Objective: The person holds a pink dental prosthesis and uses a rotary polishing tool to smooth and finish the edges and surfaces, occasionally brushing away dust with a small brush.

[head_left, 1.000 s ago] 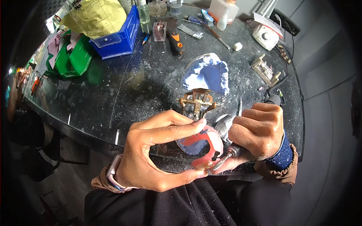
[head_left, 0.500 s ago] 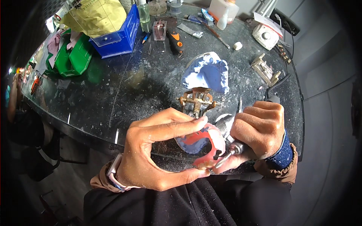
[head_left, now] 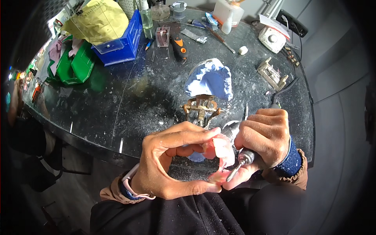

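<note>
Between its thumb and fingers my left hand (head_left: 168, 156) holds a pink denture (head_left: 224, 152), curved like a horseshoe. My right hand (head_left: 263, 135) is wrapped round a metal rotary handpiece (head_left: 246, 156), whose pointed bur is close to the denture's near end; whether it touches cannot be made out. A finger of the right hand lies under the bur, beside the denture. Just beyond my hands stands a brass articulator (head_left: 201, 109) with a blue-white plaster dental cast (head_left: 210, 80) on its upper side. Part of another blue cast (head_left: 196, 157) shows behind the denture.
Across the dusty dark table (head_left: 145, 102) lie an orange-black tool handle (head_left: 179, 49), a brush (head_left: 227, 45) and a second articulator (head_left: 271, 74). Blue bin (head_left: 121, 49) and green bin (head_left: 78, 64) stand at the far left. A white control box (head_left: 272, 39) sits far right.
My left hand has turned the denture, so its opening looks narrower and more of its outer side shows. Both hands have shifted slightly, and the view has moved a little.
</note>
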`<move>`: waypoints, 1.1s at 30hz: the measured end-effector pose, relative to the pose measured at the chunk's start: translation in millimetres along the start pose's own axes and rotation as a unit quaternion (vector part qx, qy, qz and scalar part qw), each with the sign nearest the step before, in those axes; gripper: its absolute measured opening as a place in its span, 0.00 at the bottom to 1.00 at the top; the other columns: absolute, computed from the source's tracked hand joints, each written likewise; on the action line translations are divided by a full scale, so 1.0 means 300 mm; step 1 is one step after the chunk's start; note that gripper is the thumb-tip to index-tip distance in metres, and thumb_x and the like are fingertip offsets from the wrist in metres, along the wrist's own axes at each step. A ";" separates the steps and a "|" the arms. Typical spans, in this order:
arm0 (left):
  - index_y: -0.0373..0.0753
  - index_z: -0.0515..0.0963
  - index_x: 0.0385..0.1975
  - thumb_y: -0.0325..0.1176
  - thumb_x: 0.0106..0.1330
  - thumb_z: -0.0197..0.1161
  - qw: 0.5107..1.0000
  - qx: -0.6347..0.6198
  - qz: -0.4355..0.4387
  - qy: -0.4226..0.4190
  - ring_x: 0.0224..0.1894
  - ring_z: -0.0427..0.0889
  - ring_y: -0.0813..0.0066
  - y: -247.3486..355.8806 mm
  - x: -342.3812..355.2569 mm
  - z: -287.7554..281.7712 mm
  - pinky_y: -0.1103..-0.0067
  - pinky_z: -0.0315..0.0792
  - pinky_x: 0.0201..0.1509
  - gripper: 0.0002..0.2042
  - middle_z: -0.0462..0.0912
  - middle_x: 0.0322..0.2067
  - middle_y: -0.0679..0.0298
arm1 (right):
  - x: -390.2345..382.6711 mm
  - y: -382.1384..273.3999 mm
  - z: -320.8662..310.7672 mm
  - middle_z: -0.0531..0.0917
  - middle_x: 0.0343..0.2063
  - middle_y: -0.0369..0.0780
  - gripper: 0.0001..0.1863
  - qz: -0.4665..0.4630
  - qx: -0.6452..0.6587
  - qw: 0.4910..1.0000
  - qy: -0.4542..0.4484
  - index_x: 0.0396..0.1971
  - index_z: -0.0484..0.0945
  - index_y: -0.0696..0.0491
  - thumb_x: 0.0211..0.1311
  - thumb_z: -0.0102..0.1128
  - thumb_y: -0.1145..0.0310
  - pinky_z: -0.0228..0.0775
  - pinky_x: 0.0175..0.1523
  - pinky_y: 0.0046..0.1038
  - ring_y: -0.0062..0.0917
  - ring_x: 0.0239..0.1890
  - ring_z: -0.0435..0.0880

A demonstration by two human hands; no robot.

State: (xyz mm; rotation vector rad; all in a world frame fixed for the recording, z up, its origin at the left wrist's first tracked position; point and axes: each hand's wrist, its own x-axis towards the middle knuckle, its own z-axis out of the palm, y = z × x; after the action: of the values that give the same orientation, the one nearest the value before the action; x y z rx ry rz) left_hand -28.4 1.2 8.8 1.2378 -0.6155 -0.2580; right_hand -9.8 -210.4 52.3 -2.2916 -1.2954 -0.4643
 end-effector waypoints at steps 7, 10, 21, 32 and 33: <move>0.29 0.67 0.52 0.22 0.40 0.74 0.995 -0.099 0.027 -0.011 0.49 0.74 0.68 -0.039 -0.005 0.023 0.73 0.71 0.55 0.34 0.73 0.45 0.52 | -0.003 0.003 -0.002 0.68 0.09 0.32 0.28 -0.005 0.079 0.997 -0.013 0.14 0.68 0.49 0.36 0.67 0.39 0.59 0.14 0.23 0.23 0.10 0.71; 0.29 0.66 0.52 0.20 0.40 0.73 0.993 -0.111 0.021 -0.024 0.51 0.73 0.65 -0.039 0.000 0.028 0.70 0.70 0.57 0.34 0.72 0.46 0.52 | -0.022 0.003 0.029 0.68 0.09 0.32 0.31 0.043 0.125 0.991 -0.006 0.13 0.68 0.50 0.32 0.67 0.36 0.59 0.15 0.25 0.25 0.10 0.71; 0.28 0.65 0.53 0.18 0.40 0.72 0.989 -0.145 0.013 -0.018 0.53 0.72 0.63 -0.037 -0.004 0.035 0.67 0.68 0.59 0.35 0.71 0.48 0.52 | -0.020 0.006 0.030 0.67 0.09 0.33 0.34 0.043 0.151 0.987 -0.026 0.13 0.69 0.51 0.29 0.64 0.32 0.57 0.16 0.26 0.26 0.10 0.71; 0.30 0.66 0.53 0.19 0.40 0.73 0.983 -0.181 0.003 0.023 0.52 0.73 0.66 -0.048 -0.012 0.037 0.71 0.70 0.57 0.34 0.71 0.47 0.55 | -0.005 0.016 0.013 0.73 0.11 0.33 0.25 0.020 0.155 0.987 -0.042 0.19 0.73 0.50 0.38 0.69 0.44 0.63 0.17 0.26 0.27 0.12 0.75; 0.30 0.66 0.53 0.19 0.40 0.73 0.984 -0.178 0.005 0.024 0.52 0.73 0.66 -0.048 -0.009 0.034 0.71 0.70 0.57 0.34 0.71 0.47 0.55 | -0.007 0.019 0.009 0.73 0.11 0.33 0.24 0.023 0.176 0.983 -0.054 0.18 0.72 0.50 0.39 0.70 0.45 0.63 0.17 0.26 0.26 0.12 0.75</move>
State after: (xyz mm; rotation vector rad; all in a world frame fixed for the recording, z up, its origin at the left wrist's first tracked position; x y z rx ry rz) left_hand -34.4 -10.2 -3.6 0.8930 -0.5082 -0.3151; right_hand -5.7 -212.9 47.8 -2.0665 -1.2575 -0.0842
